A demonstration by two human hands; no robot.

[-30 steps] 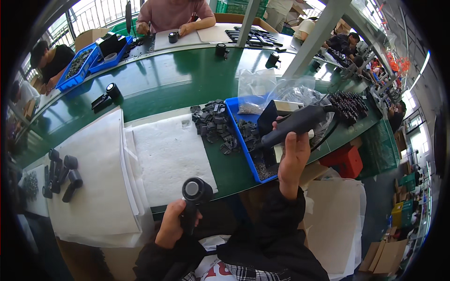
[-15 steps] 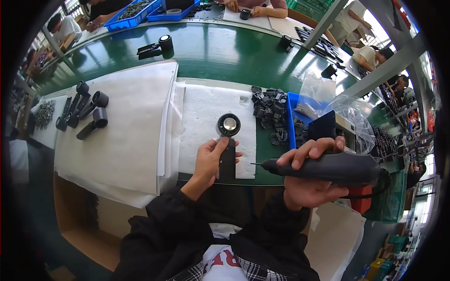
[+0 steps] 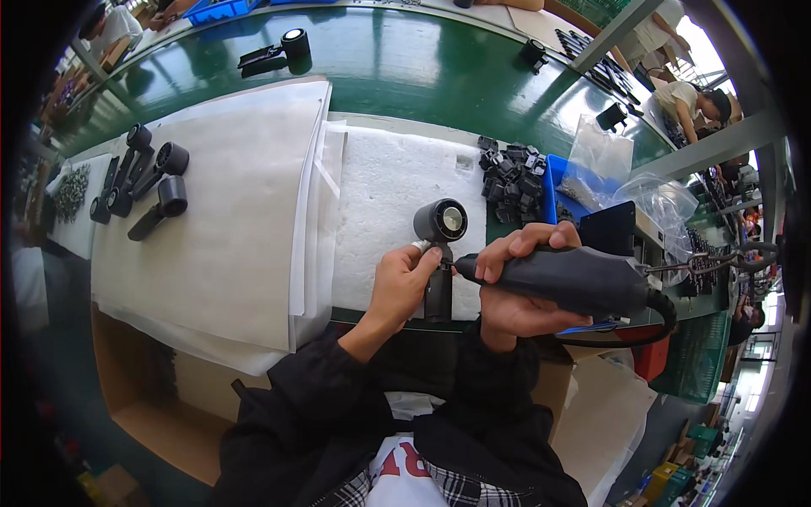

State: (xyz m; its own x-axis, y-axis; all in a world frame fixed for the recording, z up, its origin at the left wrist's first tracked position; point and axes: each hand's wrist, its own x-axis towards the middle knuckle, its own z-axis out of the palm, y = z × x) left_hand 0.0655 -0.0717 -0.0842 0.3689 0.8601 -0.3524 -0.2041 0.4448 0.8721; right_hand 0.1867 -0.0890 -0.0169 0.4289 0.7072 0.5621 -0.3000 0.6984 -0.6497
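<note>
My left hand [image 3: 400,286] is closed round the upper handle of a black hair-dryer-shaped device [image 3: 438,296], thumb pressed near the joint below its drum-shaped head. The device stands over a white foam pad [image 3: 380,182], its round silvery face turned to the right. In my right hand [image 3: 519,314] is a black electric screwdriver [image 3: 579,277], held level with fingers wrapped over its body. Its nose points left and meets the device just under the head; the bit's tip is hidden there. A cord and a metal hook are at the screwdriver's rear end.
Several similar black devices [image 3: 171,196] lie on stacked pale sheets [image 3: 228,211] at left. Small black parts [image 3: 513,182] are heaped beside the pad, next to a blue bin [image 3: 553,182] with plastic bags. Beyond runs a green table [image 3: 380,59], with another device [image 3: 296,46] on it.
My right hand has brought the screwdriver leftward to the device, and its thin bit no longer shows. The device's head has turned to the right in my left hand.
</note>
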